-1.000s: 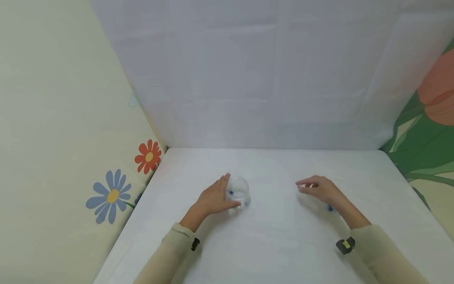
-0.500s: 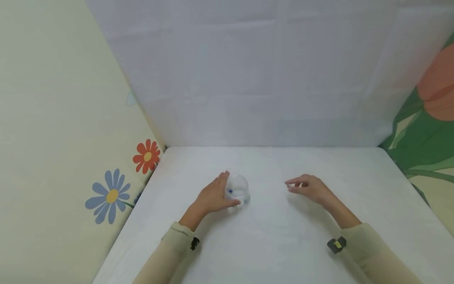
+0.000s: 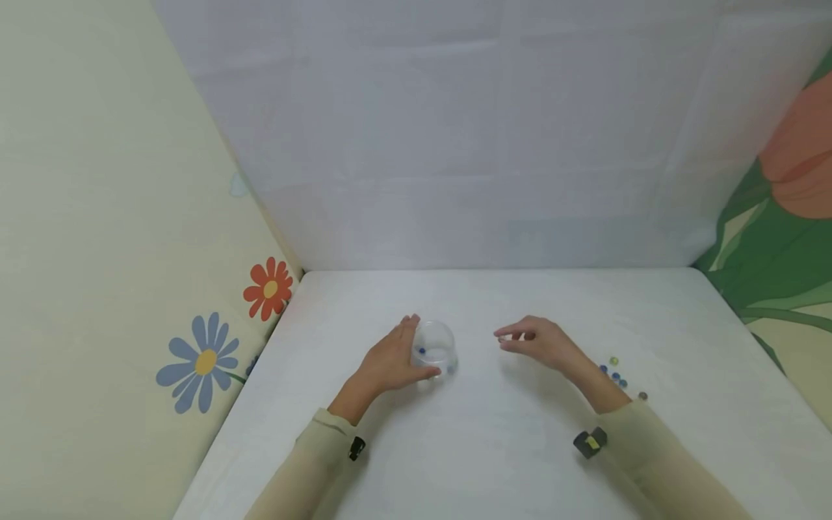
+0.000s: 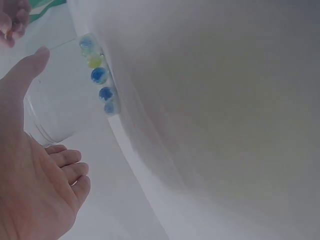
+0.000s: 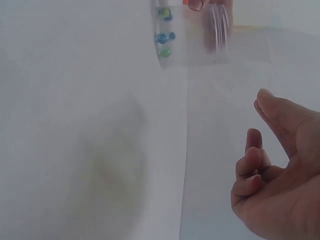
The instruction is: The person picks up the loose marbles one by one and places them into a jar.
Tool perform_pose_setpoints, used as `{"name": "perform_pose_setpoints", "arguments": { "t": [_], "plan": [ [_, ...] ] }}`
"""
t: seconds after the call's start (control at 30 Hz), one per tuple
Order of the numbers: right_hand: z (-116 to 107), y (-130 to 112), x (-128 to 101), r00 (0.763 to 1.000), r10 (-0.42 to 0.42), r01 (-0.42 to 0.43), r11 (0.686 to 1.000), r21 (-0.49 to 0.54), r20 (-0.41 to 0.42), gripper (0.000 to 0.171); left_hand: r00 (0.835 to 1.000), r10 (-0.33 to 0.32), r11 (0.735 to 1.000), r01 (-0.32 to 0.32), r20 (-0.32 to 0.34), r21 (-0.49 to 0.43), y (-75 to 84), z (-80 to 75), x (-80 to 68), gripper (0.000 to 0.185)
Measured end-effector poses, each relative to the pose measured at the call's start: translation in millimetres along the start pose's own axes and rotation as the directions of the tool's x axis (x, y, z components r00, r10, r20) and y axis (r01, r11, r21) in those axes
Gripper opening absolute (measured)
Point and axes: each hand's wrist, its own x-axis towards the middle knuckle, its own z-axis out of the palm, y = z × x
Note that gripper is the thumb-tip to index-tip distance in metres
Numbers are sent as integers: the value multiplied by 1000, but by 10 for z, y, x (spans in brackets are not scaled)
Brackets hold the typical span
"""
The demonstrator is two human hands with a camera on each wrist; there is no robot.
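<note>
My left hand (image 3: pixel 388 362) holds the side of a clear plastic jar (image 3: pixel 439 334), thumb on the near side and fingers on the far side. Several blue, green and yellow glass marbles (image 4: pixel 99 75) lie at the jar's bottom, plainest in the left wrist view. To the right of the jar, my right hand (image 3: pixel 544 344) hovers over the table and pinches a small marble (image 3: pixel 501 339) between thumb and fingertips. The marble is mostly hidden by the fingers; a tiny orange-yellow spot shows there in the left wrist view.
Several loose marbles (image 3: pixel 614 376), blue, yellow-green and dark, lie on the white table (image 3: pixel 494 448) beside and behind the right forearm. A white sheet (image 3: pixel 416 144) hangs behind the table. A wall with painted flowers (image 3: pixel 206 361) borders the left side.
My right hand has moved left toward the jar with the pinched marble. The loose marbles behind the forearm have come into view. My left hand stays on the jar.
</note>
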Motion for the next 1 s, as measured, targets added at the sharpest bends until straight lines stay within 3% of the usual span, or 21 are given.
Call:
{"name": "perform_pose_setpoints", "arguments": {
  "t": [0.4, 1.0],
  "plan": [
    [218, -335, 193, 998, -52, 50, 998, 36, 39, 26, 1000, 2, 1000, -2, -9, -24, -13, 3, 13, 116],
    [489, -490, 417, 994, -93, 88, 993, 73, 63, 24, 1000, -10, 1000, 10, 11, -21, -24, 32, 34, 117]
  ]
}}
